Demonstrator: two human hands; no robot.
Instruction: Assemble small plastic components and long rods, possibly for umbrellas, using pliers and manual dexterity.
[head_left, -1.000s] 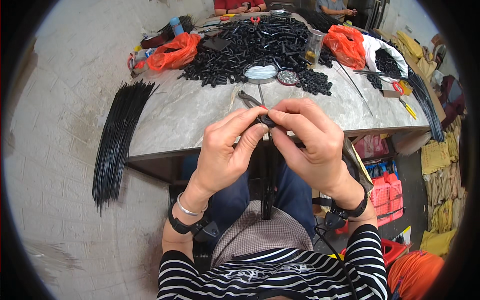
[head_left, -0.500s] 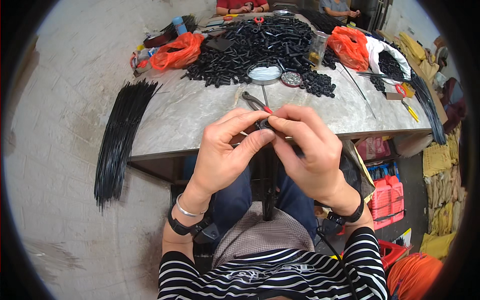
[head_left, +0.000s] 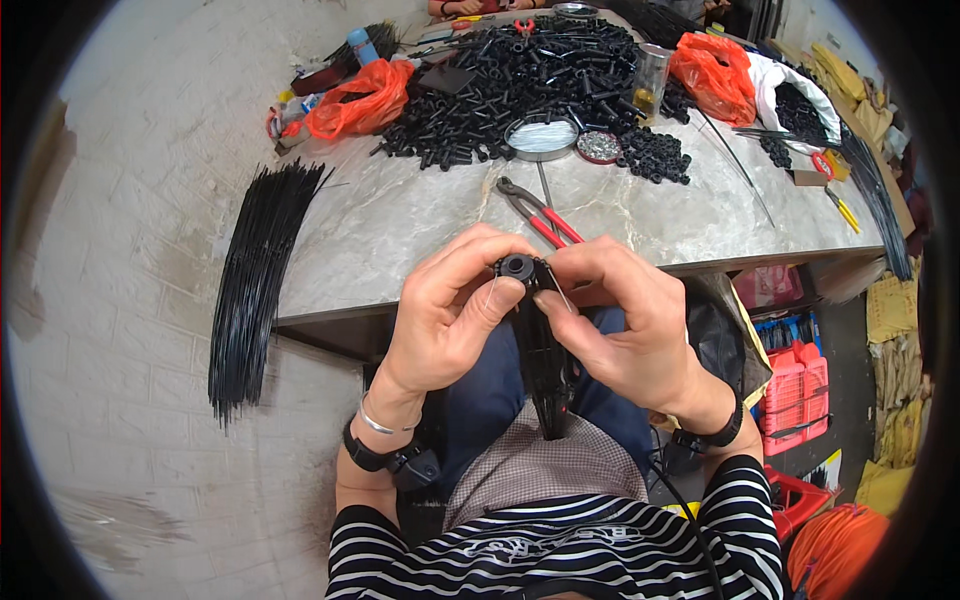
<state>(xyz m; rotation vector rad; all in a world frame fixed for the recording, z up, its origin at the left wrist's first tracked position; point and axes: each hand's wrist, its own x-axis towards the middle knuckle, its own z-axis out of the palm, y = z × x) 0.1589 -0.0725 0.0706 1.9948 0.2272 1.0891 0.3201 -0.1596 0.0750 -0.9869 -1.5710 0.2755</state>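
Left hand: we see the left hand closed about the upper end of a long black part, thumb and forefinger pinching just under its round cap.
Right hand: the right hand is closed too, its fingertips pressing the same part from the other side, just beside the cap.
Black part: it hangs between the two hands, over the lap and in front of the table edge; its round end sits at the top between the fingertips, and its lower end points down toward the chest. It looks like a bundle of thin black rods in a fitting, but we cannot tell for sure at this size.
Thin strand: a pale thread or wire seems to run across the part near the right fingers; too fine to be certain.
Pliers: red-handled pliers lie on the table, just beyond the hands, not touched.
Pile: a heap of short black tubes covers the far middle of the table, well apart from the hands.
Dishes: a round tin of white material and a smaller one of small metal bits sit near the pile.
Bags: orange plastic bags lie at the far left and far right.
Rods: a sheaf of long black rods hangs off the left table edge.
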